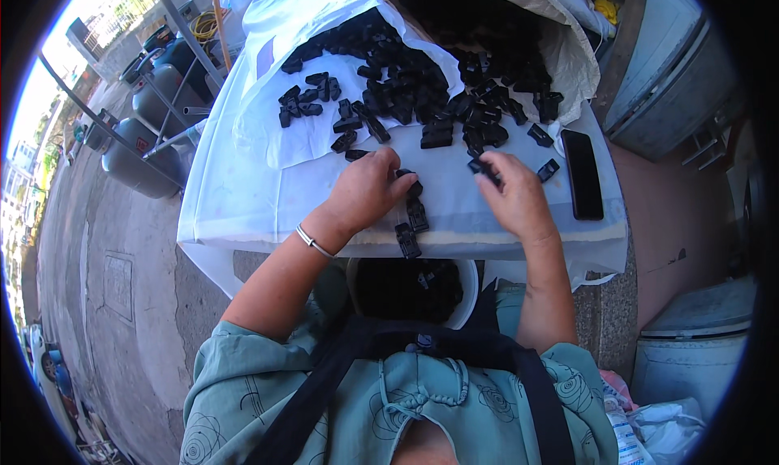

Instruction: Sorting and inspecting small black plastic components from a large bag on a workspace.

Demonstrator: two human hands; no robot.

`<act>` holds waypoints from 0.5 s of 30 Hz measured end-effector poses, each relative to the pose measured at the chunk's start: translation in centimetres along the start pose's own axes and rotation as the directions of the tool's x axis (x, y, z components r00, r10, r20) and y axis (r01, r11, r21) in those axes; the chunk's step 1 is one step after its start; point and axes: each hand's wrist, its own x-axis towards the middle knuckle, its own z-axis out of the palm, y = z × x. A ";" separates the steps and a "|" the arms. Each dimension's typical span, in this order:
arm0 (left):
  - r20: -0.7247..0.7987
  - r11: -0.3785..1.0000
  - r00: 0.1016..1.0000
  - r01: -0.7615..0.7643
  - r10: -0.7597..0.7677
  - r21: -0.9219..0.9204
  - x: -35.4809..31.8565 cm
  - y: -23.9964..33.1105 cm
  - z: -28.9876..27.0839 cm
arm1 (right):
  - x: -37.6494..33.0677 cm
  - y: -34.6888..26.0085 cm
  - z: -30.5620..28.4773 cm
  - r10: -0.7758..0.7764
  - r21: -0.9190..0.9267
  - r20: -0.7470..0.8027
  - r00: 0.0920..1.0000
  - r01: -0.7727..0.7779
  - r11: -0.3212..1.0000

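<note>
Many small black moulded plastic parts lie on a white-covered table in front of me. My right hand (518, 195) pinches one black plastic part (484, 170) between thumb and fingers, just above the tabletop. My left hand (367, 187) is curled closed at the table's middle, its thumb against another black plastic part (415, 189); the fingers partly hide how it is gripped. Two more black parts (411, 228) lie in a line toward me, the nearest at the table's front edge. Beyond the left fingertips rests a further black part (355, 154).
A large heap of black parts (406, 83) spills from white sacks (272, 27) at the back. A black phone (583, 175) lies at the right. Below the front edge stands a white bucket (469, 290) holding black parts. Grey gas cylinders (138, 161) stand left.
</note>
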 end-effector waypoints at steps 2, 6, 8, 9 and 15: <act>-0.050 0.986 0.993 -0.103 0.110 0.128 -0.9 -1.0 -0.4 | 0.5 2.0 -1.4 0.075 -0.230 -0.279 0.957 -0.143 0.963; -0.036 0.979 0.982 -0.187 0.185 -0.075 -0.8 -0.6 -1.0 | 0.5 7.2 -0.8 0.111 -0.368 -0.468 0.877 -0.307 0.878; -0.038 0.911 0.912 -0.410 0.409 -0.047 -0.4 -0.8 -0.6 | 1.2 6.4 1.3 0.096 -0.173 -0.430 0.898 -0.186 0.967; -0.043 0.913 0.914 -0.405 0.403 -0.045 -0.4 -1.0 -0.2 | 1.7 5.0 2.6 0.097 -0.022 -0.395 0.913 -0.115 0.993; -0.029 0.938 0.940 -0.342 0.340 -0.061 -1.7 -0.9 0.8 | 2.6 -0.2 4.7 -0.087 0.187 -0.318 0.944 0.152 0.971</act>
